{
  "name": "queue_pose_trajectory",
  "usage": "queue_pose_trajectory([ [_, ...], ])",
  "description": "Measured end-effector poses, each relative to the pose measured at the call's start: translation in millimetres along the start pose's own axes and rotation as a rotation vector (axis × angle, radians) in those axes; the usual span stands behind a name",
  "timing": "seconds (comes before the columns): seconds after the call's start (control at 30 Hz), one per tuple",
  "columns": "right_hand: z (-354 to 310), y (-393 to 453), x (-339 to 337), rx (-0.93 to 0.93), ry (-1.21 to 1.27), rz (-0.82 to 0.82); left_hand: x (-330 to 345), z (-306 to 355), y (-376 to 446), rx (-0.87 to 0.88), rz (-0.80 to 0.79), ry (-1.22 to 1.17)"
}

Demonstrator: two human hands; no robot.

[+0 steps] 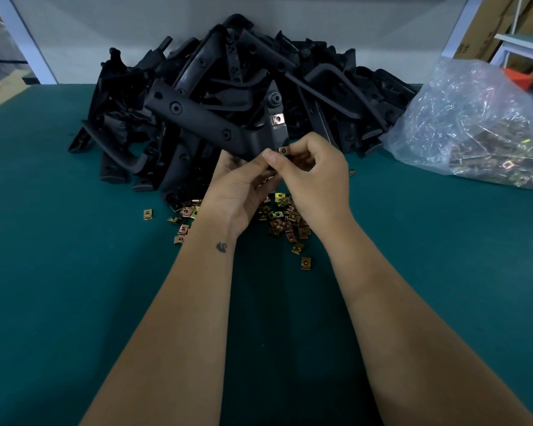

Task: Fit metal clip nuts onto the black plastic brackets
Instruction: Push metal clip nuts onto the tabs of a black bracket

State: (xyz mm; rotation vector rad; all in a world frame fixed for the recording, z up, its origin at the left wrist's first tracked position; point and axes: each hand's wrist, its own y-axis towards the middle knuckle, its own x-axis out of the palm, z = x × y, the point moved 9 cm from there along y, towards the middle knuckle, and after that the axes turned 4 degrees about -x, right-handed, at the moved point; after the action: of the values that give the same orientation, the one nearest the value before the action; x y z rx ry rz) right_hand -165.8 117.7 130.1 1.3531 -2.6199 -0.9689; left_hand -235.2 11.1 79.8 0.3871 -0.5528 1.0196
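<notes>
Above the middle of the worktop (74, 272), raised clear of the green surface: one black plastic bracket (197, 118), angled so that its lower tab faces the person. Held up, by judgement, to bring the tab edge into plain sight and within reach of both thumbs. On the upper tab, one clip nut already seated (278, 119); at the lower tab, a second clip nut (284, 150) partly slid on, its flat face and hole showing.

Left hand (243, 186): palm up, fingers curled under the bracket's lower end as a support, thumb lying along the near face. Right hand (311, 170): fingers curled in, thumb and forefinger pinching the second clip nut at the tab, seemingly to press it home. Hands together, touching at the thumbs; how fully seated the nut is, not discernible.

Directly beneath the hands, toward the near middle of the worktop: loose clip nuts (285, 219) scattered within easy picking reach. Along the far edge: heaped brackets (259, 63), stacked against the back panel, awaiting fitting by judgement. At the far right corner: clear plastic bag (468, 118) of further metal parts, slumped open toward the centre.
</notes>
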Motion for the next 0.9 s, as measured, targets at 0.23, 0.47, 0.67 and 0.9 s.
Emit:
queue_pose_trajectory([
  [0.23, -8, -2, -2, -0.031, -0.003, 0.028, -1, -3, 1, -0.03, 0.03, -0.021],
  [0.47, -9, -4, -3, -0.043, -0.099, 0.057, -1, -5, 1, -0.062, 0.069, -0.046],
  [0.67, -13, -4, -5, -0.105, -0.224, 0.094, -4, -8, 0, -0.091, 0.139, 0.089],
  [0.9, -13, -2, -5, -0.116, -0.239, 0.09, 1, -6, 0, -0.084, 0.109, 0.118],
])
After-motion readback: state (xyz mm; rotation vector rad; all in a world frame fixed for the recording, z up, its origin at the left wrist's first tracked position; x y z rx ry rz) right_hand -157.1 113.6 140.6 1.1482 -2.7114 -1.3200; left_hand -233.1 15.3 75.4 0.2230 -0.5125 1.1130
